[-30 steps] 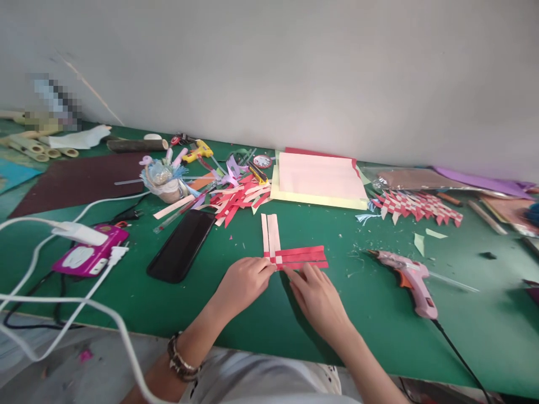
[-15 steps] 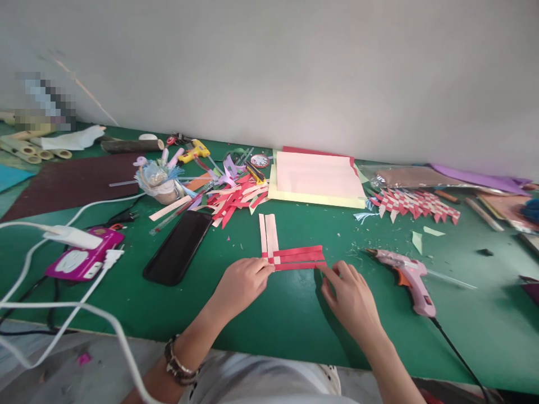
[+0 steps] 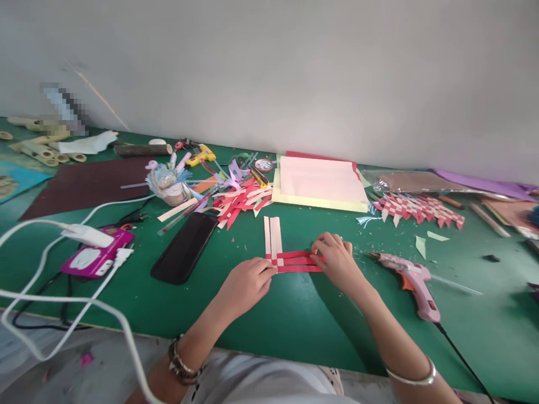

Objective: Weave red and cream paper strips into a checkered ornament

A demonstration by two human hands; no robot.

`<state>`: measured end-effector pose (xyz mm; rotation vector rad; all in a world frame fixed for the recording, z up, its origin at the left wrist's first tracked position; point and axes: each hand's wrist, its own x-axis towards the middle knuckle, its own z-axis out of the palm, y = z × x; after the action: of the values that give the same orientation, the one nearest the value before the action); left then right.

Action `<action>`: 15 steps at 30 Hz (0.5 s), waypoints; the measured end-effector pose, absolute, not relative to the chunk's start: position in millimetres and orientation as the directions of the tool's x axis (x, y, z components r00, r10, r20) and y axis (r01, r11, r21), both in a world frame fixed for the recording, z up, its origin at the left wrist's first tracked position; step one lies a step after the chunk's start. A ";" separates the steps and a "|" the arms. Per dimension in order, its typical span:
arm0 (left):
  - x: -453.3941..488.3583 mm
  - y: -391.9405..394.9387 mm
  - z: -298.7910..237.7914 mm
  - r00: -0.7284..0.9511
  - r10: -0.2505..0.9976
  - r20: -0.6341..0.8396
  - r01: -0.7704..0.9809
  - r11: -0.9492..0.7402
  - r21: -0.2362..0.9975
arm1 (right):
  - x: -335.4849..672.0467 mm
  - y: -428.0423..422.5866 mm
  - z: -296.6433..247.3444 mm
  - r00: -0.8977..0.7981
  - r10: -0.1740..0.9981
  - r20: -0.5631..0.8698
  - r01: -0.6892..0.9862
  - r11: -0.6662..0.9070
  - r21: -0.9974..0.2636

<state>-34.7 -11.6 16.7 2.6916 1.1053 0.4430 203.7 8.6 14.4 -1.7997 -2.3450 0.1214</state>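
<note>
So, main change vs half a second ago: the right hand [image 3: 337, 262] had come off the outer end of the lowest red strip and shifted farther from the body, over the right ends of the red strips [image 3: 297, 269]. A second back it was down beside the woven corner [image 3: 275, 262]. The left hand [image 3: 247, 285] had stayed at that corner throughout. A silvery bangle [image 3: 415, 377] now showed on the right forearm; it was out of view in both earlier frames.

Pose: left forearm came in from lower left, dark bracelet [image 3: 182, 363] at the wrist, palm down, fingers bunched, tips at the near edge of the corner. Left grip narrow; couldn't tell pinch from plain press. Right forearm angled in from lower right, fingers curled, index and thumb close together at the upper red strips. Right grip narrow too; couldn't tell if it actually had a strip.

Workpiece: flat on the green table [image 3: 269, 331], in front of the torso, between the hands. L-shaped: pale pink strips [image 3: 273, 235] pointed away from the body, red ones ran right, their ends partly hidden by the right hand. Black phone [image 3: 184, 248] lay to the left, pink glue gun [image 3: 415, 283] to the right, both apart from the work.
</note>
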 end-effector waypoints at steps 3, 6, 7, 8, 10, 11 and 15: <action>-35.1 -11.8 17.2 0.673 0.712 0.202 0.650 -0.699 0.297 | 205.0 7.4 19.2 -0.262 0.958 0.114 0.933 0.282 -0.225; -35.6 -9.8 19.0 0.681 0.708 0.190 0.641 -0.701 0.314 | 207.1 5.0 26.9 -0.274 0.956 0.107 0.920 0.292 -0.261; -35.7 -8.7 20.2 0.682 0.707 0.186 0.639 -0.700 0.320 | 207.4 4.1 29.3 -0.279 0.954 0.112 0.915 0.299 -0.270; -35.9 -7.2 21.6 0.681 0.709 0.184 0.639 -0.698 0.323 | 207.4 3.2 31.5 -0.282 0.951 0.124 0.911 0.306 -0.277; -36.0 -3.9 25.0 0.669 0.719 0.186 0.650 -0.688 0.322 | 206.5 1.4 34.8 -0.279 0.946 0.165 0.906 0.316 -0.282; -36.2 -2.1 26.5 0.658 0.729 0.187 0.662 -0.679 0.318 | 205.7 0.5 36.0 -0.270 0.944 0.188 0.906 0.315 -0.282; -37.8 4.7 28.8 0.649 0.747 0.145 0.692 -0.658 0.297 | 201.5 -1.4 39.3 -0.198 0.949 0.247 0.900 0.276 -0.337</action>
<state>-37.8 4.7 28.8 2.6522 1.1744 0.3768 201.5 -1.4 39.3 -1.6688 -2.1506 0.1644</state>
